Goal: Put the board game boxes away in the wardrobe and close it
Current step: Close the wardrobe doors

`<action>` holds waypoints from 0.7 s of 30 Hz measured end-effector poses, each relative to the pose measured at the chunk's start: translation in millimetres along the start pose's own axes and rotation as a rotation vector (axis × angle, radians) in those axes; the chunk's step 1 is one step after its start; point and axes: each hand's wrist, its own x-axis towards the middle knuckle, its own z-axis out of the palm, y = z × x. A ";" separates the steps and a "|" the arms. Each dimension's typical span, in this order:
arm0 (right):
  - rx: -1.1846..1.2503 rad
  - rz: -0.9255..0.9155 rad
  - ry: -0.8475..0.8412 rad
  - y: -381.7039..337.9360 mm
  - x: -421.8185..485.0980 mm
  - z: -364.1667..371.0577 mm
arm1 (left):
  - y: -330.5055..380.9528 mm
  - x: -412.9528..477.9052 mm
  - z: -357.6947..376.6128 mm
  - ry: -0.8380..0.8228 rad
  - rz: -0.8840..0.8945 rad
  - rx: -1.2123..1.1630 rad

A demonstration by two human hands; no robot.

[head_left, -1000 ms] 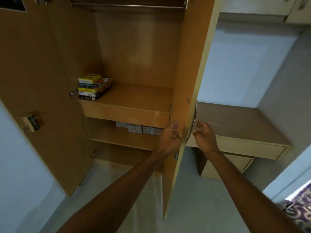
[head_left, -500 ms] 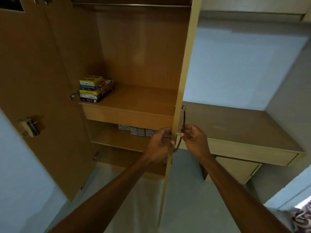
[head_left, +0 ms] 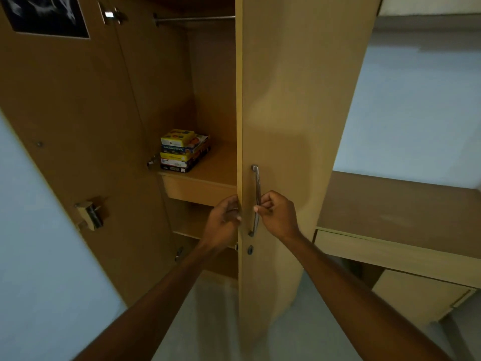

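Two bare forearms enter from the bottom of the frame, one from the lower left and one from the lower right, both uncovered as far as the frame edge, with no sleeve, cuff, watch or band on either. The left hand (head_left: 224, 220) and the right hand (head_left: 277, 214) near the middle of the frame wear no gloves or rings, and short pale fingernails (head_left: 255, 209) show

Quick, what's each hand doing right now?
Left hand: closed on the right door's edge.
Right hand: closed on the door handle.
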 end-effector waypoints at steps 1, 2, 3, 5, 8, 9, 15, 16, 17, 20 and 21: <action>0.000 -0.005 0.010 -2.3 8.1 10.5 | -2.2 10.4 -8.3 0.007 -0.011 0.005; -0.001 -0.012 0.018 -4.9 17.2 21.6 | -5.2 22.7 -17.6 0.014 -0.021 0.009; -0.002 -0.015 0.025 -7.1 25.3 30.8 | -9.0 34.7 -25.8 0.016 -0.031 0.017; -0.008 -0.020 0.040 -8.5 42.4 49.2 | -17.5 58.3 -41.9 0.004 -0.047 0.016; -0.027 -0.014 0.060 -7.7 71.0 75.4 | -27.9 91.8 -61.9 -0.016 -0.069 0.027; -0.034 -0.010 0.068 -7.9 76.2 78.9 | -28.9 98.6 -63.7 -0.019 -0.074 0.025; -0.062 -0.040 0.089 -2.3 126.5 112.2 | -50.3 157.8 -86.4 -0.030 -0.096 0.018; -0.071 -0.047 0.087 0.5 137.7 117.5 | -56.2 170.1 -89.4 -0.029 -0.101 0.021; -0.080 -0.052 0.086 3.5 150.0 122.9 | -61.8 182.9 -92.6 -0.026 -0.104 0.032; -0.090 -0.054 0.098 10.9 180.9 136.7 | -74.9 218.7 -100.1 -0.032 -0.106 0.042; -0.088 -0.051 0.104 13.2 189.7 140.7 | -78.0 229.6 -100.8 -0.036 -0.108 0.040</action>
